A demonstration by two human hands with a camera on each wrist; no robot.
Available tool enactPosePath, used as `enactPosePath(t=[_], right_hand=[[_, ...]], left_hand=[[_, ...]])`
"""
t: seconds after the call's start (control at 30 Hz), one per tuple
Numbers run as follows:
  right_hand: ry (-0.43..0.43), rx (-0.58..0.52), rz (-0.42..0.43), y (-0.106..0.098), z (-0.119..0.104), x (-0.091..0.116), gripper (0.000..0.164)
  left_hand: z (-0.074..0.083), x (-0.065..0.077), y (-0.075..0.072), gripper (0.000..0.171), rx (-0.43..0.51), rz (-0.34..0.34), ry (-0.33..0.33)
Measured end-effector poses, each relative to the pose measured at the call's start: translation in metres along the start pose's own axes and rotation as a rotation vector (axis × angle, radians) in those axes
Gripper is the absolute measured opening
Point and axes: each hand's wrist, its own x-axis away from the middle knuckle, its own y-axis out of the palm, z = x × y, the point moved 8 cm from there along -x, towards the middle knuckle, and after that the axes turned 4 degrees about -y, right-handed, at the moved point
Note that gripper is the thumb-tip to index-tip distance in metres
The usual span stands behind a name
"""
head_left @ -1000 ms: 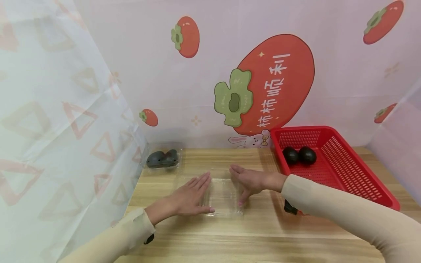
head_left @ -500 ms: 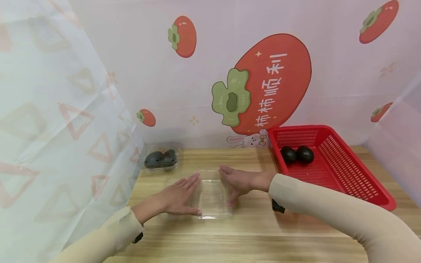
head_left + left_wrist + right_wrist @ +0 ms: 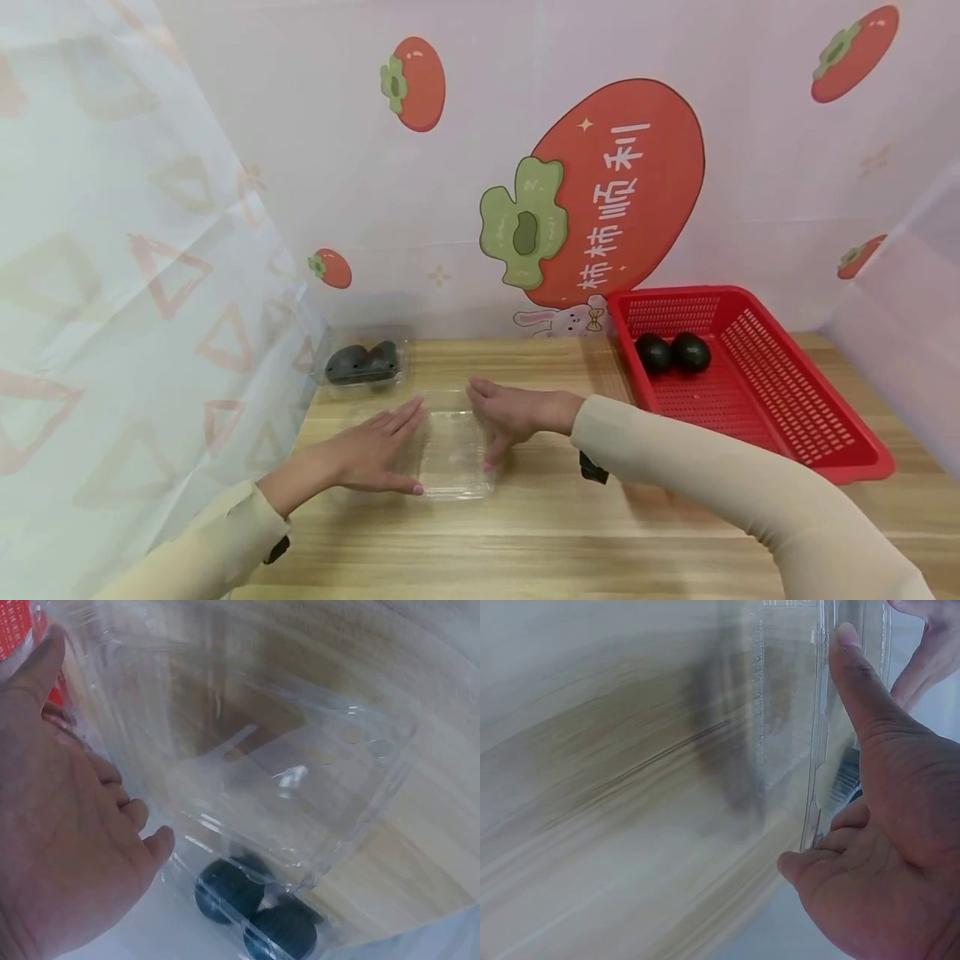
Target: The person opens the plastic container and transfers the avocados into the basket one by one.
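A clear plastic box (image 3: pixel 453 454) stands on the wooden table between my two hands, and nothing shows inside it. My left hand (image 3: pixel 378 450) lies along its left side with fingers straight and thumb pointing toward the near edge. Against the right side rests my right hand (image 3: pixel 517 417), fingers extended and thumb lower down. In the left wrist view the transparent walls of the box (image 3: pixel 247 765) show beside the left hand. The right wrist view has the right thumb on the box's rim (image 3: pixel 819 712).
A second clear box (image 3: pixel 363 364) holding dark rounded fruits stands at the back left, near the fabric wall. On the right is a red perforated basket (image 3: pixel 772 367) with two dark, shiny, rounded fruits (image 3: pixel 672 353) in it. Printed fabric (image 3: pixel 450 208) encloses the table.
Both hands have moved left across the table, and the clear box has slid left between them. The view has shifted slightly too. The basket and the filled box stay in place.
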Motion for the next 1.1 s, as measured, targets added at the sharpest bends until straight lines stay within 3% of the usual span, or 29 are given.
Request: enactPosePath(t=[0.4,1.1], right_hand=[[-0.017,0.003,0.006,0.004,-0.021,-0.028,0.130],[-0.078,0.040,0.066,0.017,-0.044,-0.062,0.134]], left_hand=[[-0.015,0.022,-0.010,0.120,0.068,-0.038,-0.042],[-0.039,0.050,-0.011,0.122,0.087,-0.044,-0.075]])
